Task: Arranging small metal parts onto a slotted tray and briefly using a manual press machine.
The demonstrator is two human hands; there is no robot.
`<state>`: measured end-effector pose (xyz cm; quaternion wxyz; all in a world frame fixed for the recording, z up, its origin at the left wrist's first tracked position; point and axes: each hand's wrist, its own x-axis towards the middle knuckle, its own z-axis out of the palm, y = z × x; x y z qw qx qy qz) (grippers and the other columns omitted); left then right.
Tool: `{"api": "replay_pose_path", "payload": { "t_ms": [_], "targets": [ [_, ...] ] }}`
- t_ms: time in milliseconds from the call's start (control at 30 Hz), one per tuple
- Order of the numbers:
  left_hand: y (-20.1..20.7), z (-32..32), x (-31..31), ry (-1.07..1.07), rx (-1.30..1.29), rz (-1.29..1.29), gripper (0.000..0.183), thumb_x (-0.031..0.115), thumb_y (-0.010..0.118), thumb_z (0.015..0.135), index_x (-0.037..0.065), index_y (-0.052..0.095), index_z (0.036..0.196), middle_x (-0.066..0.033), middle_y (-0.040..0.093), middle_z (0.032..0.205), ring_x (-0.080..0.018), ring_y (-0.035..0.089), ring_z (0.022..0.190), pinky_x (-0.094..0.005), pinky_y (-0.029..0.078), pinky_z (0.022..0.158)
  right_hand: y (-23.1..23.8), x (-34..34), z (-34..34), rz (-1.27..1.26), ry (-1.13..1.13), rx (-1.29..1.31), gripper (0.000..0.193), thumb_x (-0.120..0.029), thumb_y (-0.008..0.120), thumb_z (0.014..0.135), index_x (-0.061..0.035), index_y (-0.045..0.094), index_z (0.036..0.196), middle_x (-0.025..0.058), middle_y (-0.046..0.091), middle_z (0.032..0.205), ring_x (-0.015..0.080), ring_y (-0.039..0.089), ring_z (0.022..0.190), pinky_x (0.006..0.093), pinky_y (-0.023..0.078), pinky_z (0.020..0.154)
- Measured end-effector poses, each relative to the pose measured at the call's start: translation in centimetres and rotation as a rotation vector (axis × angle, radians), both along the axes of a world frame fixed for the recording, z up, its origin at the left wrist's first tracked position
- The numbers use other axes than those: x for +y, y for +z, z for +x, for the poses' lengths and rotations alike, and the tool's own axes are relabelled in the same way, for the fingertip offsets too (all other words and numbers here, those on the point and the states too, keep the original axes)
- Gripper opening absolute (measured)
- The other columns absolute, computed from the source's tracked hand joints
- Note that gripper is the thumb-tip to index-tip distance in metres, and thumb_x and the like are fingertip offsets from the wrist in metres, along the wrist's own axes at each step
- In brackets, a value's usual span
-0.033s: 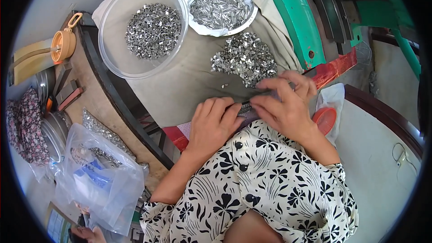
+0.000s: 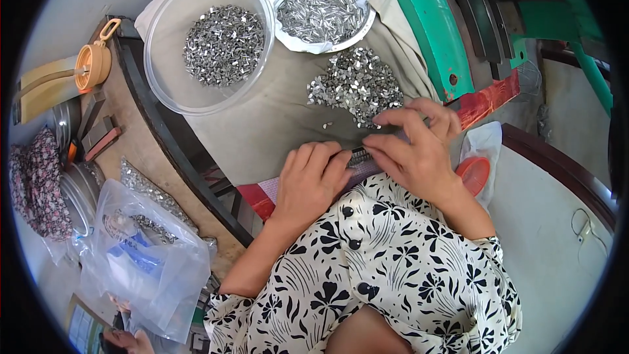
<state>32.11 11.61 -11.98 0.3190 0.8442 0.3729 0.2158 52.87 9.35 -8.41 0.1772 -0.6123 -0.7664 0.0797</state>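
My left hand [image 2: 311,174] rests at the near edge of the cloth, its fingers curled around one end of a dark ridged metal bar [image 2: 358,155]. Most of the bar is hidden by my hands. Over its other end, the thumb and a finger of my right hand [image 2: 419,151] are pinched close together; whatever is between them is too small to make out. Another finger of that hand reaches the near side of a pile of small shiny metal pieces [image 2: 363,82]. One or two loose pieces [image 2: 327,124] lie apart from the pile.
A clear plastic tub [image 2: 157,85] of small metal parts and a lined bowl [image 2: 359,33] of slender metal pieces stand at the back. Green machine framing [image 2: 426,26] borders the right. At left are an orange container [image 2: 92,65] and plastic bags [image 2: 151,275]; a red dish [image 2: 473,176] is right.
The fingers of my right hand have shifted slightly, one now extended toward the pile's near edge. My left hand and the bar look the same.
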Motion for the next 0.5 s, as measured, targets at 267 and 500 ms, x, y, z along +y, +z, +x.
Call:
{"api": "replay_pose_path", "payload": {
  "t_ms": [267,500],
  "targets": [
    [0.4,-1.6,-0.5,0.069,0.08,-0.025,0.031,0.012,0.081,0.071,0.007,0.068,0.099,-0.0059,0.062,0.1,-0.027,0.059,0.089,-0.0381,0.046,0.075,-2.0,4.3,-1.8,0.003,0.185,0.072,0.013,-0.02,0.079,0.071,-0.0196,0.072,0.082,-0.0076,0.063,0.108,0.0241,0.052,0.111,0.0434,0.029,0.091],
    [0.5,-1.6,-0.6,0.043,-0.015,-0.047,0.028,0.012,0.078,0.074,0.008,0.066,0.099,-0.0043,0.061,0.102,-0.026,0.059,0.092,-0.0376,0.045,0.077,-2.3,4.9,-2.1,0.028,0.14,0.105,0.008,-0.017,0.072,0.075,-0.0111,0.068,0.079,-0.0028,0.063,0.108,0.0232,0.051,0.116,0.0428,0.026,0.1]
  ]
}}
